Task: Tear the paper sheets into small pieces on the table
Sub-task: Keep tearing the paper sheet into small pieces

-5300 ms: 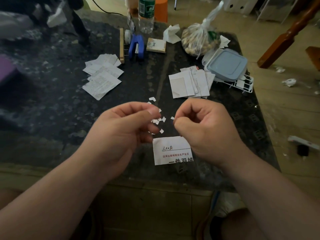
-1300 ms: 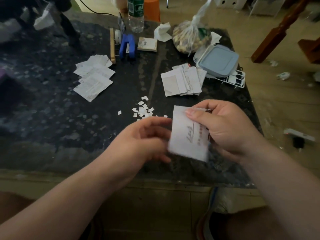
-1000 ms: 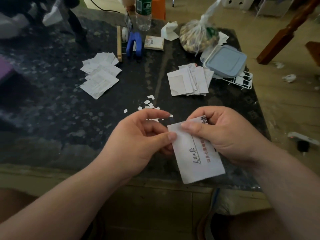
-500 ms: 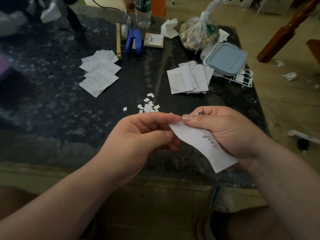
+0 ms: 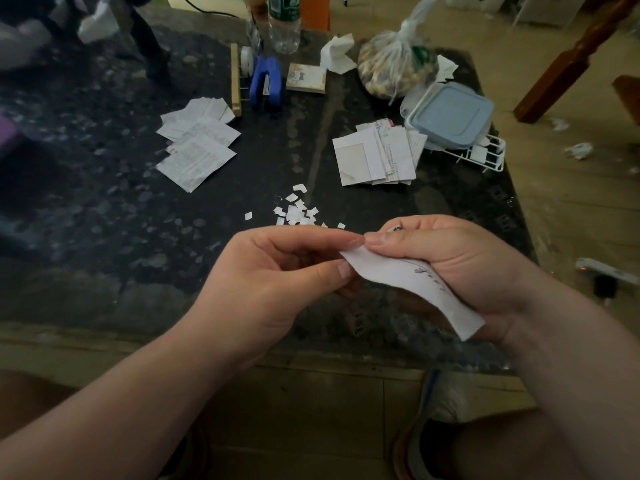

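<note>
left hand (image 5: pixel 273 275) and right hand (image 5: pixel 453 261) fingers pinch the 10 o'clock corner of the newly lifted sheet (image 5: pixel 408 282), so a fresh tear seems imminent.

Single head-worn view, looking forward and down.
The wide-angle lens sits close above the left hand (image 5: pixel 273 282) and right hand (image 5: pixel 460 265), facing across the dark desk (image 5: pixel 104 202) to the floor (image 5: pixel 571 202) beyond.

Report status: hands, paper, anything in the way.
Left hand and right hand pinch white printed paper slip at its far end. No tear visible. White torn scraps on dark speckled table beyond; nothing blocking.
</note>
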A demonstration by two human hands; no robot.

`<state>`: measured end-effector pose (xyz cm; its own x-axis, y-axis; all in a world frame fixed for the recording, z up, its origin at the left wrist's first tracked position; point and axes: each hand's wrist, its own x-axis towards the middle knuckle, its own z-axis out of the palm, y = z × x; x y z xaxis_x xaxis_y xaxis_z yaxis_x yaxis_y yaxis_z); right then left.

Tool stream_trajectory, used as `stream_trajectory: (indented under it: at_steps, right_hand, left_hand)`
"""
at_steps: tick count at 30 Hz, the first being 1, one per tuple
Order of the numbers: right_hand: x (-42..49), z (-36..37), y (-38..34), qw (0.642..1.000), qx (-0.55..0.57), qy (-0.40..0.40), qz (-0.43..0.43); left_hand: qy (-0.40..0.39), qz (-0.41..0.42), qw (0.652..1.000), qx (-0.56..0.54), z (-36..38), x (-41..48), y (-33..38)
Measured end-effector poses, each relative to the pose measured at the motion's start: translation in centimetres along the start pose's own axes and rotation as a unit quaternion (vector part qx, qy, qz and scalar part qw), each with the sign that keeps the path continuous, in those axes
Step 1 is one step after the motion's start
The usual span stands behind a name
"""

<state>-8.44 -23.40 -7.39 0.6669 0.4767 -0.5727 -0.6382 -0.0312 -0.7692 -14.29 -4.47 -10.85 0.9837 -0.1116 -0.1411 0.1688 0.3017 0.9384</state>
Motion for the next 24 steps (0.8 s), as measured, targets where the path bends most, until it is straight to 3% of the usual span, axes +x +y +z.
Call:
stream_trajectory:
  at_steps: [17, 21, 24]
  right_hand:
    - [0.03, -0.18, 0.05, 0.999, 0.007, -0.032, 0.027]
    - [-0.04, 0.03, -0.1, 0.998, 0.043, -0.034, 0.038]
    - [0.05, -0.05, -0.08, 0.993, 0.06, -0.064, 0.074]
  left_hand:
    - [-0.031, 0.031, 0.999, 0.028, -0.67, 0.08, -0.54]
    - [-0.026, 0.073, 0.989, 0.124, -0.68, -0.02, -0.5]
    - [-0.021, 0.166, 0.955, 0.246, -0.61, -0.06, -0.71]
